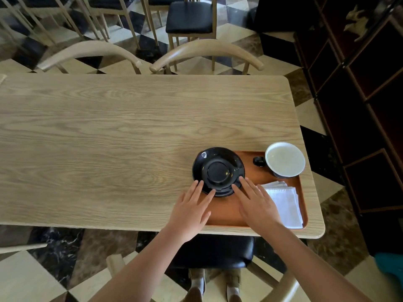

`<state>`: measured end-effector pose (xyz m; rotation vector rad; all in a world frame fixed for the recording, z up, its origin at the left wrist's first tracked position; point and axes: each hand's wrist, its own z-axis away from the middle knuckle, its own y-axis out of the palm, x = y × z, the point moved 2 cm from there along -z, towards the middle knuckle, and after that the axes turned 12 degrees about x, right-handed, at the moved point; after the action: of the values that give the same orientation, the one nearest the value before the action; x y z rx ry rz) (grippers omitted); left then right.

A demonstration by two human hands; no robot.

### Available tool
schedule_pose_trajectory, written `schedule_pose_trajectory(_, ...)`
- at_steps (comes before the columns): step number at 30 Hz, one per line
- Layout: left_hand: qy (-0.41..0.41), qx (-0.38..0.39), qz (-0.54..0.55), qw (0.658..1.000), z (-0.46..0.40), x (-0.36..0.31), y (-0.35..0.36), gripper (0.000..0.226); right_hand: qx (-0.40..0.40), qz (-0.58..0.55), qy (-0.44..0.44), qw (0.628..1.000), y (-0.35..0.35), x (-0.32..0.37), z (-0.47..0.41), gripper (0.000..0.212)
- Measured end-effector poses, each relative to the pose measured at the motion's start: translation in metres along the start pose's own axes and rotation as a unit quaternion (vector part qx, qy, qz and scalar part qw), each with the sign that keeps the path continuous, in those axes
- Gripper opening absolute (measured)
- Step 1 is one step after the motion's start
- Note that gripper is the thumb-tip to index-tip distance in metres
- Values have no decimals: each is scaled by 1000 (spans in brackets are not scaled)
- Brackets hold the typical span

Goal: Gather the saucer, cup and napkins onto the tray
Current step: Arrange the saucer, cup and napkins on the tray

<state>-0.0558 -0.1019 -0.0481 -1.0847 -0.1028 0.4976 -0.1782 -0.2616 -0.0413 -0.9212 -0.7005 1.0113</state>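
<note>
A black saucer (218,171) rests on the left part of the orange-brown tray (226,209), its left rim hanging over the tray's edge. My left hand (192,209) and my right hand (257,203) lie flat, fingers spread, with the fingertips touching the saucer's near rim. A cup (284,159), white inside and dark outside with a dark handle, stands in the tray's far right corner. Folded white napkins (285,203) lie in the tray's near right part, beside my right hand.
The tray sits at the near right corner of a long wooden table (109,138). Two curved-back chairs (207,53) stand at the far side, and a dark-seated chair (213,251) is under me. Dark shelving (359,83) is on the right.
</note>
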Motion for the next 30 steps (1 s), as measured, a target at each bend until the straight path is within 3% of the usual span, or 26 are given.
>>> schedule_pose_trajectory(16, 63, -39, -26, 997, 32, -6, 17, 58, -16, 55, -7, 998, 5, 4, 36, 55)
schedule_pose_trajectory(23, 53, -45, -13, 998, 34, -10, 9, 58, 23, 65, -7, 998, 10, 5, 33, 53)
schedule_pose_trajectory(25, 44, -80, -8, 996, 30, -16, -3, 59, -1, 47, -4, 999, -2, 4, 36, 52)
schedule_pose_trajectory(30, 61, -171, 19, 983, -21, -43, -58, 57, -182, -36, 43, 982, -51, -37, 32, 45)
